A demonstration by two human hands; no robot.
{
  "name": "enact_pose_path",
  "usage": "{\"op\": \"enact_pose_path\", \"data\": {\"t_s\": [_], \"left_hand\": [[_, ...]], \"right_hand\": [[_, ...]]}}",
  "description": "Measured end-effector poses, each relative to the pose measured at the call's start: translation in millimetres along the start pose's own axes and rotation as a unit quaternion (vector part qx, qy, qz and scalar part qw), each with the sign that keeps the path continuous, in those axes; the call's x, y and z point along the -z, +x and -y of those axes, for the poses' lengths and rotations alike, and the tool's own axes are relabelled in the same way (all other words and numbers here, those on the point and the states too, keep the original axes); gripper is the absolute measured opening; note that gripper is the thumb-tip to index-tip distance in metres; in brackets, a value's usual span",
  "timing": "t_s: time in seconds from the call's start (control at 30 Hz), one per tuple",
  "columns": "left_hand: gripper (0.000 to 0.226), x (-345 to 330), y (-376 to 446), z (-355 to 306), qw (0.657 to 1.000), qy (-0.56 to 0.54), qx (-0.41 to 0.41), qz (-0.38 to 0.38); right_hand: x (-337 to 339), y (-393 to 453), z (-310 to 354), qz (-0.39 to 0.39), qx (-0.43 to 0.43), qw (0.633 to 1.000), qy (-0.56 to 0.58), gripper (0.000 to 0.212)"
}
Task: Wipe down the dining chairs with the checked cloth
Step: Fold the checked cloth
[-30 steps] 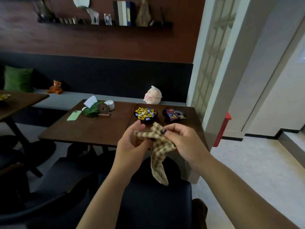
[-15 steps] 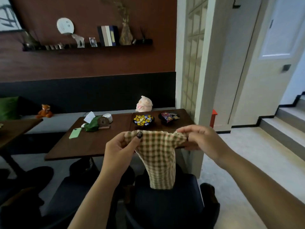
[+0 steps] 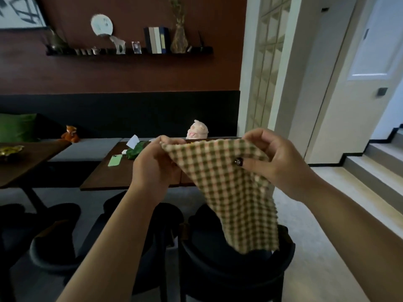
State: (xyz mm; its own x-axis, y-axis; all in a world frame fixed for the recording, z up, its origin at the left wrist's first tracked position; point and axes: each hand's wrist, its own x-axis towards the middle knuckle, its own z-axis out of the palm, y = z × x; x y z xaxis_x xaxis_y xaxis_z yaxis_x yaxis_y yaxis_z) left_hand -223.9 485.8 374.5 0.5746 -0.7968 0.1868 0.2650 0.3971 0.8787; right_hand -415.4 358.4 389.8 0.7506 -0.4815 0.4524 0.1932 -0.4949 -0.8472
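The checked cloth (image 3: 226, 188), green and cream, hangs spread out in the air in front of me. My left hand (image 3: 156, 164) pinches its upper left corner. My right hand (image 3: 277, 162) grips its upper right edge, thumb pressed on the front. Below the cloth stands a dark dining chair (image 3: 235, 267) with a curved back. A second dark chair (image 3: 65, 247) stands to its left, partly hidden by my left forearm. Neither hand touches a chair.
A brown table (image 3: 113, 175) behind the chairs carries a green phone (image 3: 115, 160), a green pouch and tissue. A pink plush (image 3: 197, 130) sits on the grey bench. Another table (image 3: 28, 162) is at left. A white pillar (image 3: 283, 83) and steps (image 3: 375, 162) are at right.
The cloth went from bunched between my hands to spread wide and lifted higher. My hands moved apart, and my view tilted up so the table's snack bowls are now hidden behind the cloth.
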Motion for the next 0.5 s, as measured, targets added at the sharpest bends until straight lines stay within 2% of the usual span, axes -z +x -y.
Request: {"op": "enact_pose_path", "data": {"t_s": [0.1,0.23,0.37,0.47,0.5], "left_hand": [[0.025,-4,2,-10,0.999,0.032,0.012,-0.004],[0.021,-24,2,-9,0.994,0.102,0.031,0.017],[0.027,-42,-1,-2,0.994,0.082,0.054,0.050],[0.019,-48,-7,8,0.995,0.056,0.065,0.048],[0.030,-49,-10,13,0.996,0.038,0.067,0.048]], "right_hand": [[-5,7,16,0.048,0.027,0.998,0.007,0.021],[-13,17,29,0.104,0.058,0.992,-0.045,0.018],[-14,20,22,0.072,0.083,0.986,-0.124,0.024],[-10,15,10,0.025,0.080,0.984,-0.156,0.023],[-8,13,7,0.005,0.080,0.984,-0.162,0.023]]}}
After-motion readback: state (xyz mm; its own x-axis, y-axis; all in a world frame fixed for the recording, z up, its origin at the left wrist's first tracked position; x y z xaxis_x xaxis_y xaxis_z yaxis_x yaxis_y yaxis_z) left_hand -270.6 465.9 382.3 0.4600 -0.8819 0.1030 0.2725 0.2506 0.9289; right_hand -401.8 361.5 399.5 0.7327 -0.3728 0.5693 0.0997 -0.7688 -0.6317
